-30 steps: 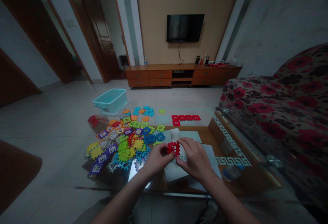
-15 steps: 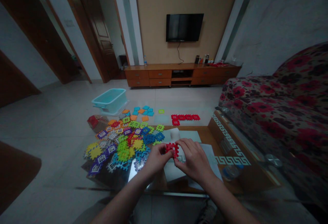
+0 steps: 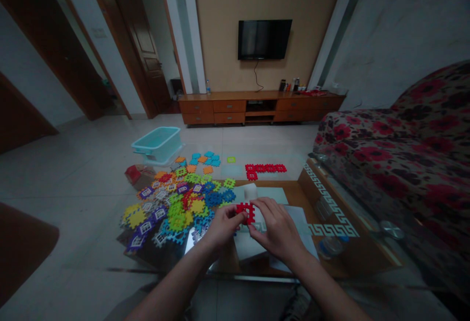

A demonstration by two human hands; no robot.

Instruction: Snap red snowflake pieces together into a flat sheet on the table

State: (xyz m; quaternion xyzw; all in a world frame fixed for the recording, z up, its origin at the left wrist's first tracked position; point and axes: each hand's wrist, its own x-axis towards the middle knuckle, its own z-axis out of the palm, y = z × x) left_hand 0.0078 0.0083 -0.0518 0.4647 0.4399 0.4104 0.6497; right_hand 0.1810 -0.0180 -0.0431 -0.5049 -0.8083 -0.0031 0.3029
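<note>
Both my left hand (image 3: 223,229) and my right hand (image 3: 276,228) grip a small assembly of red interlocking plastic pieces (image 3: 245,212) between them, above a glass-topped coffee table (image 3: 332,213). Part of the red assembly is hidden by my fingers. Just left of my left hand lies a large heap of multicoloured waffle-shaped building pieces (image 3: 176,211). Under my right hand is white paper (image 3: 297,223), and a small white cylindrical object (image 3: 250,192) stands just beyond my hands.
On the floor beyond the table are a long red row of joined pieces (image 3: 265,168), loose blue and orange pieces (image 3: 200,160), and a light blue plastic tub (image 3: 157,145). A floral sofa (image 3: 389,164) is on the right; a low wooden cabinet (image 3: 257,108) stands at the far wall.
The red assembly has turned in my fingers, now showing a square, open outline. My hands stay close together on it, and the view has shifted slightly.
</note>
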